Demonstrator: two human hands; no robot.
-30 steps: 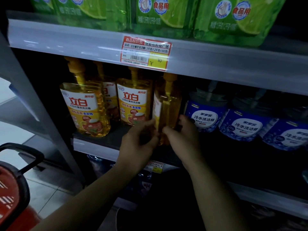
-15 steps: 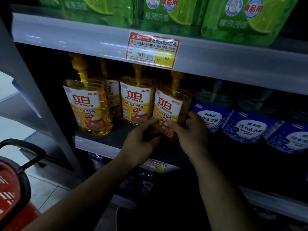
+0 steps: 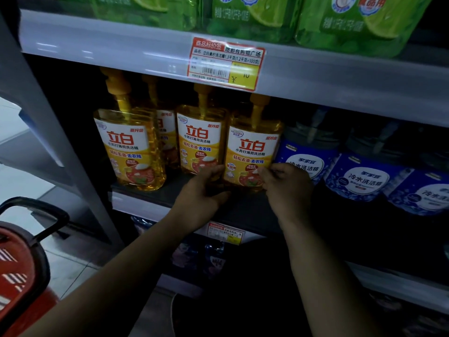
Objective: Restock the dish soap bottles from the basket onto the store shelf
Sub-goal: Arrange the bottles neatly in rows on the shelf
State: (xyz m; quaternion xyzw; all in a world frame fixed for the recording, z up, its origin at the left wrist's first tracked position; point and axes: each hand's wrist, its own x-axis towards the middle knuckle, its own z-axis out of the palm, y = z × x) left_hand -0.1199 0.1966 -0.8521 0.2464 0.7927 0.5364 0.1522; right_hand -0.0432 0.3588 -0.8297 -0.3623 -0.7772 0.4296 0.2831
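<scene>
Squaring a bottle into the front row is judged to be the step in hand.

Head view, handling. The yellow transparent plastic dish soap bottle with pump top (image 3: 252,147) is stood upright on the dark store shelf (image 3: 247,210), at the right end of the yellow row, with its label to the front. It is held low down at both sides. The left hand (image 3: 201,193) is curled round the lower left corner, with the thumb laid on the label. The fingers of the right hand (image 3: 286,188) are bent and pinched on the lower right edge. For a good finish, the base is best kept flat on the shelf and the face brought level with the neighbouring yellow bottle (image 3: 199,139) just beside it. The grip is best let go only once the bottle is steady, since the tall pump is judged to make it top-heavy.

Head view, count.
- Yellow pump bottles: four are seen, namely the held one, the neighbour, a left-hand front bottle (image 3: 128,147) and one behind (image 3: 165,132). More may be hidden at the back.
- Dark bottles with blue labels (image 3: 364,181): three are seen, to the right.
- Green refill pouches (image 3: 247,15), above the grey upper shelf rail (image 3: 97,40): three are seen in part.
- Price tags: two are seen, a large red and yellow one (image 3: 226,63) and a small one (image 3: 224,233) below.
- Red plastic basket with black handle (image 3: 21,259): one is seen at lower left, well apart. Its contents cannot be told.
</scene>
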